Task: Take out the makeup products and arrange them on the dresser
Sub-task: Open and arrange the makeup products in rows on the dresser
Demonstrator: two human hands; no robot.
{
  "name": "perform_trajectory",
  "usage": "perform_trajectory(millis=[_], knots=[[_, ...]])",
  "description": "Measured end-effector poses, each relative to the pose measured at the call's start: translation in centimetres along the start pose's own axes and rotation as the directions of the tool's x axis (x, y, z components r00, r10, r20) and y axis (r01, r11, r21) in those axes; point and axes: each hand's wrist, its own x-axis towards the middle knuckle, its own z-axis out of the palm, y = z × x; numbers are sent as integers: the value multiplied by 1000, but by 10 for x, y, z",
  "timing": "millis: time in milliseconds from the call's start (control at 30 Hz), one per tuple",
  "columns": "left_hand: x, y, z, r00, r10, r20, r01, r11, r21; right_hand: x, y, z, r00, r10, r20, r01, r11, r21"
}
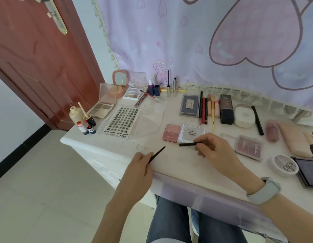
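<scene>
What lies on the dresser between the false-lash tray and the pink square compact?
In the head view, a clear plastic lid lies between the white false-lash tray and the pink square compact.

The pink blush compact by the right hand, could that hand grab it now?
Probably not right away. The pink blush compact lies close, with nothing between it and the right hand, but that hand is already pinching a thin black cap. It would likely have to put it down first.

We see a white dresser (169, 160), a reddish-brown door (38, 58) at 10 o'clock, a lilac curtain (222, 41) with pink hearts at 1 o'clock, a pink compact (171, 132), and 1 grey wristband (264, 191).
</scene>
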Motion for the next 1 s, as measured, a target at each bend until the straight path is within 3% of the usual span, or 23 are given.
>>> perform_trajectory(millis=[100, 167, 267, 367, 567, 733, 900, 1000], knots=[[3, -4, -1, 981, -105, -164, 105, 994, -13, -1, -1, -1, 994, 32, -102, -29, 999, 25], [6, -2, 1, 954, -142, -263, 149, 989, 8, -6, -2, 6, 996, 24, -90, -28, 999, -46], [10, 5, 5, 925, -160, -346, 178, 984, 22, -14, -5, 27, 1000, -20, -8, 18, 970, -242], [17, 11, 9, 901, -136, -411, 178, 982, 64, -13, -6, 50, 988, -149, 47, 153, 870, -468], [26, 10, 16, 881, -141, -451, 190, 980, 65, 3, -10, 80, 964, -260, 56, 246, 792, -558], [18, 1, 11, 888, -44, -458, 62, 998, 24, 6, -12, 88, 958, -282, 43, 258, 790, -556], [2, -17, 7, 927, 109, -358, -46, 983, 180, -1, -8, 81, 897, -406, 175, 423, 676, -604], [3, -22, 5, 938, 155, -310, -77, 965, 249, 2, -5, 84, 895, -362, 262, 437, 582, -687]])
